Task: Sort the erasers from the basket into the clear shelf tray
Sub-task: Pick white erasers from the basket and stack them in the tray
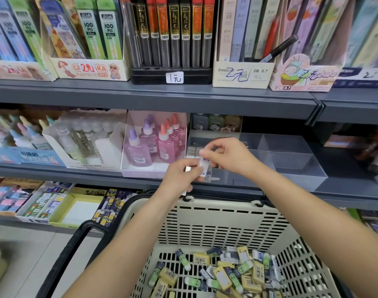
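Head view. Left grip [180, 174]: fingers curled round a few white erasers [191, 169], in front of the clear shelf tray [295, 166]. Right grip [226, 154]: fingertips pinching one eraser [203, 162] at the top of that bunch. Basket [205, 206] below: loose erasers [226, 274] heaped inside.

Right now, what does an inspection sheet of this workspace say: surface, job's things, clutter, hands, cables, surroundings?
Surface: grey shelf carries the clear tray, which is divided into compartments.
Job's things: erasers lie loose in the basket; white erasers stand in the tray's left end.
Clutter: glue bottles in a box left of the tray.
Hands: left hand grips the held erasers; right hand pinches their top.
Cables: nothing seen.
Surroundings: lead tubes above, eraser boxes below.
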Demonstrator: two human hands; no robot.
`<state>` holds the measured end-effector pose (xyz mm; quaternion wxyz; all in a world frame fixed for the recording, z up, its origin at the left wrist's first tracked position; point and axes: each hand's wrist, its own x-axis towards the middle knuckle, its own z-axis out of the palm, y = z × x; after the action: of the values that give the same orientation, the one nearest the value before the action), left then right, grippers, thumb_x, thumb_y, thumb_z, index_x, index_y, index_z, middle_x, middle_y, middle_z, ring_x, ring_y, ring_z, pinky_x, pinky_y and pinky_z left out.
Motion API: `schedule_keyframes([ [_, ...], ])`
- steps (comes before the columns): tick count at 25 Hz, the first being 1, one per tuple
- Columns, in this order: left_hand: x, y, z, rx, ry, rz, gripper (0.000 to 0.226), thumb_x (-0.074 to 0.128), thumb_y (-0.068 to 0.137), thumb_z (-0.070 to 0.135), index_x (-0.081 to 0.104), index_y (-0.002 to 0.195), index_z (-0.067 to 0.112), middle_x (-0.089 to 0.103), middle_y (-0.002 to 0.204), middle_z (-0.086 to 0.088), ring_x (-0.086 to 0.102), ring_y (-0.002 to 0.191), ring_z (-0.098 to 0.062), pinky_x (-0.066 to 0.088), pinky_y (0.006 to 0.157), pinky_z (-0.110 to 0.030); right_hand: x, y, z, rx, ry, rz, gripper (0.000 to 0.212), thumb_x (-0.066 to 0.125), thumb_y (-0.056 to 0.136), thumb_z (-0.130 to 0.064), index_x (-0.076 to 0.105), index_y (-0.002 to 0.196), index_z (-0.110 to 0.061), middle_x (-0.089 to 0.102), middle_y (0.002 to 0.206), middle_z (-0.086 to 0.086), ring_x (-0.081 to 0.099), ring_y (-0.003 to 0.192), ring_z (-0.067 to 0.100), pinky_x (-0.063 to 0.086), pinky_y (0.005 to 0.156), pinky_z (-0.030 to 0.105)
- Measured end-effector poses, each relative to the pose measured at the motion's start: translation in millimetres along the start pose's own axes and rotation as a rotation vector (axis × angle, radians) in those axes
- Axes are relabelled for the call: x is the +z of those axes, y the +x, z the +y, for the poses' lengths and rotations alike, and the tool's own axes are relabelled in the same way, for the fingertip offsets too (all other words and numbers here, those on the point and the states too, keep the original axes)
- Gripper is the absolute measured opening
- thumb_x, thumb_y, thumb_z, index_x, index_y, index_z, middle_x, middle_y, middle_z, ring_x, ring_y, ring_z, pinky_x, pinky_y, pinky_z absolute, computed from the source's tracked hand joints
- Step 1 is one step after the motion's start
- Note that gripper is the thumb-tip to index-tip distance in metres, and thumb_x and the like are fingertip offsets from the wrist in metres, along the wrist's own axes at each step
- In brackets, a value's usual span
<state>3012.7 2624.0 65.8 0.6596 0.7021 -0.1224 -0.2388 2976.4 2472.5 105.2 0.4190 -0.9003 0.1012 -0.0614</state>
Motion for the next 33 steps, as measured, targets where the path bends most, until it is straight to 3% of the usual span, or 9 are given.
schedule_keyframes([
  [3, 5, 0, 1, 0.011, -0.050, -0.009, 0.010, 0.060, 0.090, 0.017, 0.068, 0.096, 0.016, 0.068, 0.080, 0.001, 0.062, 0.065, -0.007, 0.033, 0.040, -0.015, -12, -5, -5, 0.042, 0.137, -0.027, 0.004, 0.064, 0.084, -0.025, 0.067, 0.084, -0.023, 0.067, 0.061, -0.005, 0.056, 0.049, 0.001, 0.043, 0.049, 0.012],
  [5, 6, 3, 3, 0.015, -0.054, 0.010, 0.015, 0.058, 0.090, 0.009, 0.066, 0.102, 0.007, 0.068, 0.073, -0.002, 0.060, 0.059, -0.005, 0.033, 0.039, -0.015, -18, -6, -3, 0.085, 0.177, -0.053, 0.014, 0.061, 0.085, -0.015, 0.064, 0.096, -0.023, 0.069, 0.064, -0.005, 0.053, 0.048, 0.001, 0.039, 0.046, 0.012],
  [9, 5, 6, 5, 0.045, -0.027, 0.025, 0.011, 0.062, 0.086, 0.003, 0.064, 0.090, 0.013, 0.065, 0.071, -0.006, 0.059, 0.060, -0.011, 0.035, 0.040, -0.016, -22, -3, 4, 0.164, 0.239, -0.037, 0.008, 0.063, 0.086, -0.013, 0.063, 0.094, -0.011, 0.071, 0.069, -0.001, 0.059, 0.047, -0.003, 0.037, 0.039, 0.013],
  [12, -7, 11, 2, 0.040, -0.038, 0.166, 0.014, 0.058, 0.088, 0.008, 0.061, 0.090, 0.023, 0.063, 0.073, 0.001, 0.060, 0.066, -0.009, 0.046, 0.057, -0.024, -28, 14, 11, 0.145, 0.221, 0.173, 0.009, 0.067, 0.083, -0.011, 0.063, 0.082, -0.019, 0.070, 0.081, 0.006, 0.064, 0.063, 0.006, 0.049, 0.054, 0.018],
  [14, -17, 13, 3, -0.006, -0.103, 0.227, 0.014, 0.057, 0.078, 0.014, 0.059, 0.089, 0.022, 0.059, 0.074, 0.002, 0.055, 0.071, -0.013, 0.044, 0.066, -0.031, -30, 26, 14, 0.155, 0.042, 0.284, 0.008, 0.066, 0.083, -0.016, 0.065, 0.087, -0.023, 0.067, 0.081, -0.001, 0.060, 0.074, 0.010, 0.046, 0.069, 0.021],
  [18, -22, 9, 2, -0.002, -0.145, 0.194, 0.023, 0.044, 0.081, 0.002, 0.061, 0.085, 0.018, 0.059, 0.077, 0.001, 0.052, 0.071, -0.013, 0.041, 0.062, -0.026, -19, 37, 18, 0.134, -0.199, 0.233, 0.012, 0.060, 0.088, -0.024, 0.063, 0.098, -0.030, 0.063, 0.084, -0.012, 0.060, 0.087, 0.013, 0.049, 0.080, 0.026],
  [23, -23, 9, -9, 0.063, -0.127, 0.200, 0.024, 0.055, 0.089, 0.000, 0.055, 0.096, 0.024, 0.065, 0.098, -0.003, 0.062, 0.085, -0.016, 0.052, 0.080, -0.036, -14, 42, 13, 0.122, -0.262, 0.217, 0.010, 0.058, 0.089, -0.026, 0.063, 0.096, -0.030, 0.061, 0.084, -0.012, 0.060, 0.089, 0.016, 0.051, 0.083, 0.031],
  [28, -27, 8, -11, 0.065, -0.120, 0.261, 0.020, 0.068, 0.083, 0.008, 0.061, 0.094, 0.023, 0.065, 0.101, -0.006, 0.065, 0.086, -0.021, 0.054, 0.080, -0.037, -13, 41, 11, 0.105, -0.341, 0.198, 0.013, 0.057, 0.089, -0.026, 0.062, 0.100, -0.029, 0.060, 0.087, -0.014, 0.056, 0.085, 0.013, 0.048, 0.078, 0.025],
  [33, -23, 3, -6, 0.071, -0.220, 0.223, 0.016, 0.066, 0.084, 0.004, 0.063, 0.087, 0.020, 0.064, 0.084, -0.001, 0.065, 0.068, -0.010, 0.055, 0.058, -0.022, -5, 39, 16, 0.134, -0.393, 0.140, 0.014, 0.056, 0.089, -0.025, 0.059, 0.102, -0.029, 0.067, 0.104, -0.007, 0.061, 0.097, 0.022, 0.052, 0.088, 0.038],
])
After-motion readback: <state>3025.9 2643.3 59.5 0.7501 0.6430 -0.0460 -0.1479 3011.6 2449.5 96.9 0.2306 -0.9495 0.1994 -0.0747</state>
